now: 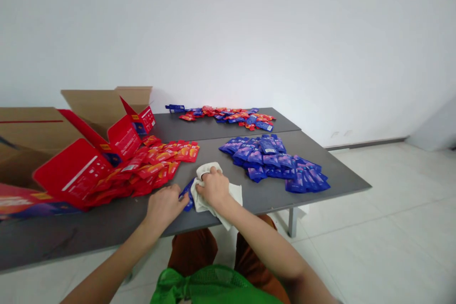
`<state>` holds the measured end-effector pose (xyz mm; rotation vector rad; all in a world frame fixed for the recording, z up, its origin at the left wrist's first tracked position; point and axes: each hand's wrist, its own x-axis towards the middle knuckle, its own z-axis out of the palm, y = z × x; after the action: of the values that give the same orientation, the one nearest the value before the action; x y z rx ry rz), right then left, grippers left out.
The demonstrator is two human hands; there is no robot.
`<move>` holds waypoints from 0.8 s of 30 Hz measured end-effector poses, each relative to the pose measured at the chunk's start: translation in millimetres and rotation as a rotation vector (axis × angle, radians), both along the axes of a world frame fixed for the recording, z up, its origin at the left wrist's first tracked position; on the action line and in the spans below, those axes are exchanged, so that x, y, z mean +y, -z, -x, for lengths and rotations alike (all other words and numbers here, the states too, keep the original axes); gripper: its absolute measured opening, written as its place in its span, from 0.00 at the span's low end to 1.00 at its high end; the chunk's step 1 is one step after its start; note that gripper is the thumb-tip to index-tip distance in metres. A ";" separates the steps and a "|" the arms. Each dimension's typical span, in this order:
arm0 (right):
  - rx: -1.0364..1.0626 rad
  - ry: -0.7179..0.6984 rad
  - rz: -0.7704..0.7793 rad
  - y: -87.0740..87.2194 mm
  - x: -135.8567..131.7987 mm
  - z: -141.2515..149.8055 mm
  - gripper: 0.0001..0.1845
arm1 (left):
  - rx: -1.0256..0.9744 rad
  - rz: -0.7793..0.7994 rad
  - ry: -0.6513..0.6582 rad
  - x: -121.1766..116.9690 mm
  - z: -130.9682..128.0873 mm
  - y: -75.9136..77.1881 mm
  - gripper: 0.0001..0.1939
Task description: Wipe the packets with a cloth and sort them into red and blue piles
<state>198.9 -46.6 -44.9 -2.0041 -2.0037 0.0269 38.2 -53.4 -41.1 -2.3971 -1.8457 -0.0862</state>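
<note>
Cloth (235, 194) over blue packet (189, 205), near table (210, 148) edge!

Right hand (214, 187) bunches the cloth; left hand (166, 205), fingers curled, touches the packet's left side. It lies between 2 piles, red packets (160, 161) and more blue ones (263, 157).

wall (320, 47): plain white | floor (392, 218): pale tiles | table (344, 178): dark grey

A dark grey, flat-topped table (338, 171) carries open red cardboard boxes (81, 171) at left, flat red-and-orange packets (156, 166) against them, overlapping blue-and-purple packets (270, 159) at right, mixed red and blue packets (231, 116) farther back, and a crumpled white cloth (235, 192) overhanging the near edge.
</note>
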 end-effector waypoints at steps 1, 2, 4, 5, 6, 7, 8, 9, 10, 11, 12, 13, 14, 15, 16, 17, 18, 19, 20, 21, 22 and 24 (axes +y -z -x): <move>0.004 0.001 -0.008 3.1 -6.9 -2.0 0.16 | 0.029 0.013 -0.002 -1.4 -0.2 -0.3 0.27; 0.006 0.006 -0.012 6.6 -12.6 -4.3 0.16 | 0.047 0.025 0.000 -4.0 -0.9 -0.3 0.30; 0.008 0.023 -0.020 13.3 -20.4 -9.0 0.15 | 0.051 0.040 0.028 -10.6 -4.0 1.4 0.33; 0.007 0.029 -0.025 16.1 -22.5 -11.0 0.15 | 0.042 0.048 0.050 -13.6 -6.6 3.3 0.31; 0.007 0.033 -0.029 18.3 -23.8 -12.6 0.16 | 0.030 0.053 0.067 -16.1 -9.7 5.9 0.29; 0.008 0.035 -0.029 20.0 -24.3 -13.7 0.16 | 0.010 0.046 0.076 -17.8 -13.3 9.1 0.27; 0.009 0.034 -0.026 21.1 -24.5 -14.3 0.16 | -0.007 0.027 0.075 -18.6 -17.0 12.6 0.24; 0.009 0.031 -0.022 21.8 -24.7 -14.3 0.16 | -0.012 -0.001 0.070 -18.7 -20.6 16.1 0.22; 0.008 0.024 -0.018 22.3 -25.0 -13.9 0.16 | -0.002 -0.035 0.064 -18.0 -23.7 19.2 0.19; 0.007 0.017 -0.016 22.6 -25.7 -13.3 0.16 | 0.021 -0.072 0.060 -16.3 -25.8 21.4 0.17; 0.006 0.008 -0.019 22.9 -26.7 -12.4 0.16 | 0.056 -0.098 0.060 -13.6 -26.7 22.3 0.16; 0.006 0.000 -0.023 23.2 -28.1 -11.6 0.16 | 0.093 -0.108 0.065 -9.5 -26.0 21.8 0.16; 0.007 -0.008 -0.029 23.7 -29.7 -10.8 0.15 | 0.124 -0.101 0.065 -3.9 -23.4 19.6 0.16; 0.009 -0.014 -0.036 24.4 -31.4 -10.3 0.15 | 0.134 -0.081 0.058 3.1 -18.8 15.6 0.17; 0.012 -0.019 -0.044 25.1 -32.9 -10.0 0.14 | 0.135 -0.046 0.046 11.5 -12.7 9.8 0.17; 0.019 -0.021 -0.050 25.8 -34.2 -9.9 0.14 | 0.126 -0.005 0.029 20.9 -5.4 2.5 0.17; 0.028 -0.023 -0.053 26.4 -35.2 -9.9 0.14 | 0.099 0.030 0.017 30.9 2.2 -6.2 0.18; 0.038 -0.023 -0.054 26.7 -35.8 -10.1 0.13 | 0.037 0.050 0.018 40.9 9.0 -15.7 0.18; 0.050 -0.021 -0.053 26.7 -36.1 -10.2 0.13 | -0.066 0.058 0.035 50.5 14.2 -25.5 0.18; 0.061 -0.018 -0.051 26.3 -36.1 -10.5 0.13 | -0.202 0.060 0.069 59.3 16.8 -35.1 0.18; 0.071 -0.016 -0.049 25.7 -36.1 -10.7 0.13 | -0.357 0.069 0.119 67.1 16.2 -44.0 0.18; 0.087 -0.014 -0.049 24.0 -36.3 -11.2 0.12 | -0.683 0.158 0.216 78.9 4.2 -57.6 0.19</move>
<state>210.1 -82.9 -68.9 -1.9251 -1.9466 0.0662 34.0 25.5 16.5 -2.9164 -1.8507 -0.9120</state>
